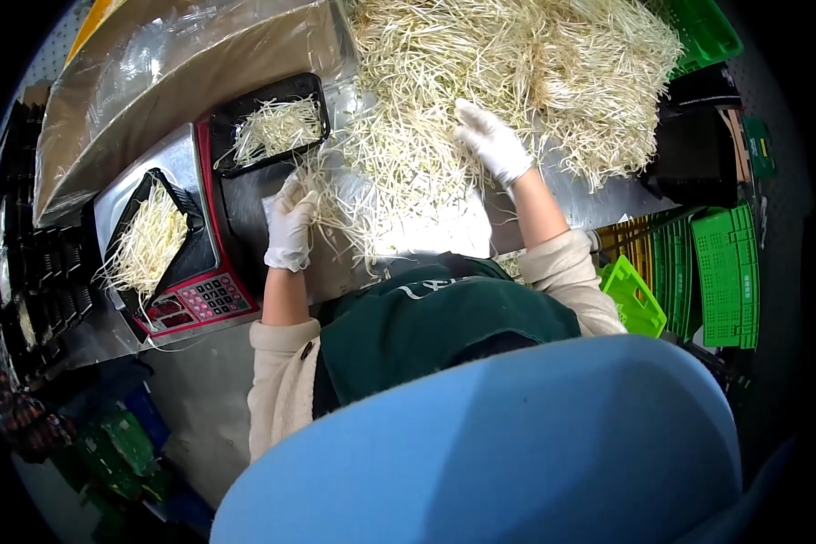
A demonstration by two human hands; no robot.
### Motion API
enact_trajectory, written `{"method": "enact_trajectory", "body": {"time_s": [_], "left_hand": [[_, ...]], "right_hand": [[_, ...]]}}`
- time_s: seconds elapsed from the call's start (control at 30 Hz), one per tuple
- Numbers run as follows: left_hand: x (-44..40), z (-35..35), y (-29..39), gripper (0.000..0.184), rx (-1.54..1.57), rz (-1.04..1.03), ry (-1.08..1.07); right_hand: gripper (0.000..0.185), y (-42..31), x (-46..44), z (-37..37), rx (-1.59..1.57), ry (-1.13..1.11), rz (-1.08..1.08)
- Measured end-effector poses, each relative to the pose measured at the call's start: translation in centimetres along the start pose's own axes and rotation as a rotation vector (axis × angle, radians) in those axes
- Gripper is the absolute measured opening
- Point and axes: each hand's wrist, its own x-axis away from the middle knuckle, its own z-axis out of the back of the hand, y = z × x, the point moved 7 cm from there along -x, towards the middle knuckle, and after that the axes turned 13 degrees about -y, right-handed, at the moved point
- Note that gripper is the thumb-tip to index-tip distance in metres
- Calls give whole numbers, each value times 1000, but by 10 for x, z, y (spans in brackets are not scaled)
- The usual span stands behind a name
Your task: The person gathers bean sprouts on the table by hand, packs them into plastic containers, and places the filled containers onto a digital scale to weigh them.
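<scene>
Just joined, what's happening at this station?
A person in white gloves is handling bean sprouts on a metal table. The left hand is at loose strands near a partly filled black tray; the right hand is at the heap. A second tray of sprouts sits on the scale.

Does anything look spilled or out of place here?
Slightly: the black tray on the scale sits at a slant, with sprouts hanging over its rim, which looks messy. Loose strands also lie strewn on the metal table beside the left hand. No damage stands out.
</scene>
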Motion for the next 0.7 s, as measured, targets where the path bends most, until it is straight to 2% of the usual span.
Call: {"method": "enact_trajectory", "body": {"time_s": [0.03, 0.07, 0.13, 0.17, 0.2, 0.23, 0.27, 0.33, 0.37, 0.4, 0.47, 0.5, 0.53, 0.6, 0.67, 0.7], "left_hand": [[-1, -8, 2, 46, 23, 15, -31], [-4, -14, -2, 49, 54, 11, -77], [-5, -23, -3, 53, 91, -21, -40], [-3, -21, -3, 53, 91, -21, -34], [2, -14, -3, 54, 42, -29, 15], [7, -10, 2, 56, -7, -39, 63], [15, -7, 7, 56, -7, -42, 70], [37, -1, 21, 58, -27, 83, 162], [41, 9, 11, 53, -71, 194, 147], [40, 7, 13, 53, -76, 197, 146], [30, -14, 4, 44, 294, 318, -9], [14, -15, -15, 35, 384, 330, -59], [-3, -34, -18, 37, 487, 361, -195], [-28, -70, -15, 48, 546, 439, -131], [-52, -76, -31, 48, 557, 380, -288], [-47, -76, -24, 48, 557, 376, -287]], "right_hand": [[72, -15, 5, -18, 259, -12, 11], [88, -35, 10, -39, 679, -19, 37], [89, -48, 14, -61, 984, 69, 65], [69, -48, 9, -52, 934, 43, -31], [61, -33, -1, -38, 589, -24, -79], [56, -19, -8, -24, 248, -48, -137], [56, -13, -10, -14, 87, -56, -120], [55, -18, -18, -8, -137, -132, -11], [61, -25, -23, -11, -75, -216, -13], [68, -43, -27, -20, -15, -297, -16], [90, -51, -37, -41, 133, -322, -160], [105, -45, -47, -54, 447, -209, -46], [121, -39, -54, -67, 767, -48, 28], [124, -49, -48, -115, 867, -205, 161], [124, -73, -24, -140, 1083, -227, 4], [117, -74, -19, -140, 1067, -142, 44]]}}
